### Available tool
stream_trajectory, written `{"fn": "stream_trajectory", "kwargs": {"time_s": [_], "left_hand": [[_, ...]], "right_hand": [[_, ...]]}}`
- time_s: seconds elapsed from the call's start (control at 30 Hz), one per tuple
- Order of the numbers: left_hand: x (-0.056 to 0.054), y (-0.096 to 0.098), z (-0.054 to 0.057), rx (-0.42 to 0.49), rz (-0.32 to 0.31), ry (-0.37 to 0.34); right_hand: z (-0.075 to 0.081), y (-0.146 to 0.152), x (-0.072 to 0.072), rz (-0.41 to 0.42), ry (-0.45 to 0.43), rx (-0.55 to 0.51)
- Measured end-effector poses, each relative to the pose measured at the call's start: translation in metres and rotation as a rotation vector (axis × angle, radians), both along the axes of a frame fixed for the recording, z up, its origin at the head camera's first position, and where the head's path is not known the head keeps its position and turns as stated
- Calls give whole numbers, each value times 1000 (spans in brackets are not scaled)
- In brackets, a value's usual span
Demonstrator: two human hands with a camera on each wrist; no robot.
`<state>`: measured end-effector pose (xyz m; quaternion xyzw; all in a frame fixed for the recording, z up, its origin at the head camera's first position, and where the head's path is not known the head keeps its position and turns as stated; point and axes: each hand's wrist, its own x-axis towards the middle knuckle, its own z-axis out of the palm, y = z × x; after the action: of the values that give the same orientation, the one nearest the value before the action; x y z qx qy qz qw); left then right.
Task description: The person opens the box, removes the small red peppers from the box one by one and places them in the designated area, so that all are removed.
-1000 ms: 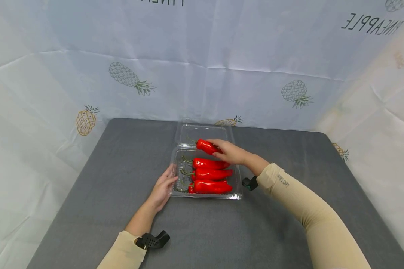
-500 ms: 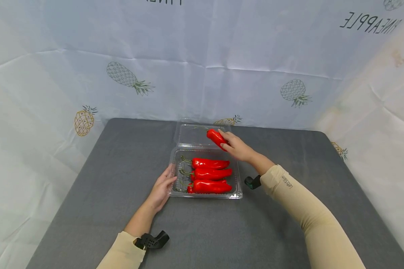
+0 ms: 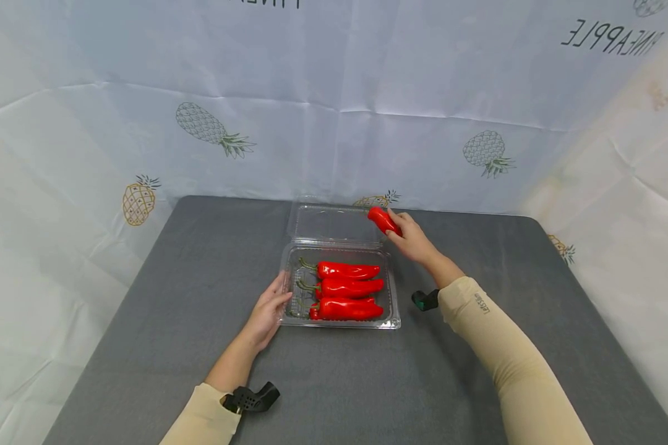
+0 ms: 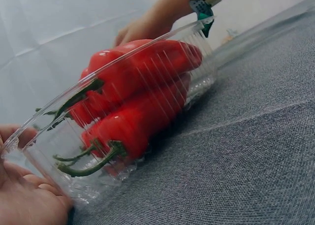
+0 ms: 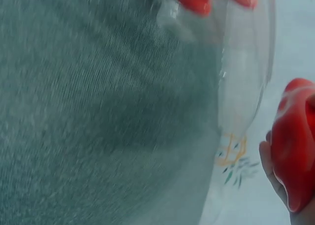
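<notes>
A red pepper [image 3: 384, 220] is clamped between fingers of the right hand [image 3: 416, 241]; the container [image 3: 391, 303] is apparently pinched by the left hand [image 3: 265, 316].

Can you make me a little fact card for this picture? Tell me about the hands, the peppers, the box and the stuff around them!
Left hand: holds the box by its left edge
Right hand: holds a red pepper in the air, near the lid's right side
Peppers in box: red, lying sideways, green stems to the left
Lid: clear, open, at the far side
Table: grey
Cloth: pineapple pictures
</notes>
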<state>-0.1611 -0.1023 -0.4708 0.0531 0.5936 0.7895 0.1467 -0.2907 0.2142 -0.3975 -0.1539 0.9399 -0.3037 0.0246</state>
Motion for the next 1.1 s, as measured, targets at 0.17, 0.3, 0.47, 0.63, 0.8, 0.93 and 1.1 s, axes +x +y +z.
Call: {"fn": "stream_trajectory", "kwargs": {"time_s": [0.17,0.3,0.47,0.63,0.8,0.93,1.1], "left_hand": [[0,0,-1,-17,8,-15],[1,0,0,-8,11,-20],[0,0,0,6,8,-12],[0,0,1,7,1,-11],[0,0,-1,-11,9,-24],[0,0,-1,-12,13,-27],[0,0,-2,-7,13,-26]], "right_hand": [[-6,12,-6,-108,10,-13],[-9,16,-9,-165,-27,-48],[-14,19,-16,-237,-11,-68],[-20,20,-22,-304,-11,-61],[-26,17,-26,-351,-80,-44],[-30,12,-27,-394,-123,-45],[-41,6,-25,-435,-133,-50]]}}
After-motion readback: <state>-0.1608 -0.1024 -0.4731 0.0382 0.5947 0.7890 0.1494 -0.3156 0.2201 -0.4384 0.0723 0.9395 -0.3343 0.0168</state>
